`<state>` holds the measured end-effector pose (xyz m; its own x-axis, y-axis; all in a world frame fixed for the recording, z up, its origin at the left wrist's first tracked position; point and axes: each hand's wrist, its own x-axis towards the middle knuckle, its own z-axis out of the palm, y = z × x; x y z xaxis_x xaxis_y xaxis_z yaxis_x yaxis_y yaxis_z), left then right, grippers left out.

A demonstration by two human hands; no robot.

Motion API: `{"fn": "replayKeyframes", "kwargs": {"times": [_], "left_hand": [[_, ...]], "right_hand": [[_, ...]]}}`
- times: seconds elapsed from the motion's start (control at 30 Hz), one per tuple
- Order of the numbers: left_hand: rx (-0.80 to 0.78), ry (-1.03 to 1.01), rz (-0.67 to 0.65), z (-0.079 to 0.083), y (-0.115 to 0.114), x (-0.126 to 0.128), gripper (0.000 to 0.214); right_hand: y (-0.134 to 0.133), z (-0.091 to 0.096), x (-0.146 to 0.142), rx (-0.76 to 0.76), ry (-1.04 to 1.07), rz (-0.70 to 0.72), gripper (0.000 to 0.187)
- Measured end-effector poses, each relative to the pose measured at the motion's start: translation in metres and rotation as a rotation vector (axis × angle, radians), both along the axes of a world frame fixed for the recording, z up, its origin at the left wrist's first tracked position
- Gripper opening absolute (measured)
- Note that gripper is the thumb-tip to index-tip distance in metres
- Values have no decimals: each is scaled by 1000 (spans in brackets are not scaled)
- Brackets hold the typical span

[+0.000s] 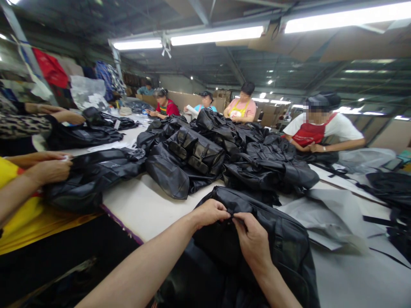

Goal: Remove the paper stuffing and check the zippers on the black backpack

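Note:
A black backpack (290, 244) with a smooth, leather-like surface lies in front of me at the table's near edge. My left hand (212, 213) is closed in a pinch at the upper part of the bag. Close beside it, my right hand (253, 237) also pinches, its fingertips almost meeting those of the left. Between the fingertips shows a small dark piece of the bag, like a strap end or buckle; the fingers partly hide it. The lower part of the bag hangs toward my body.
A big pile of black backpacks (205, 154) covers the middle of the white table (128, 209). Clear plastic bags (324, 218) lie at right. On the left, a person in a yellow top (19, 205) handles another black bag (96, 175). Several co-workers stand across the table.

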<state>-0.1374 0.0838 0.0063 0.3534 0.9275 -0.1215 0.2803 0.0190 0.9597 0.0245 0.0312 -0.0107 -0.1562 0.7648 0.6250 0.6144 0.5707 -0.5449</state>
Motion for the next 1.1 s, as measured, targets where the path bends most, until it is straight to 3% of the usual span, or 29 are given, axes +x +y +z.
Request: {"fn": "replayKeyframes", "kwargs": {"times": [0.2,0.33,0.5,0.63,0.77,0.97,1.1], "left_hand": [[5,-84,-65,-1,-6,-6,15],[-20,-48,-5,-3,-13,-1,20],[171,-74,65,-13,-29,7,14],[373,-100,118,-24,-44,6,20],[471,-1,182,-30,-50,5,20],[535,53,252,-38,-52,8,16],[565,56,278,-40,-53,9,15]], "right_hand": [[29,26,-9,-139,-96,-88,13],[36,31,-9,-260,-71,-83,14],[11,26,-10,-625,382,-37,34],[-17,18,-16,-814,656,41,39],[-26,16,-19,-950,730,114,38],[-21,16,-23,-1106,840,117,32],[-21,14,-29,-1111,813,66,28]]}}
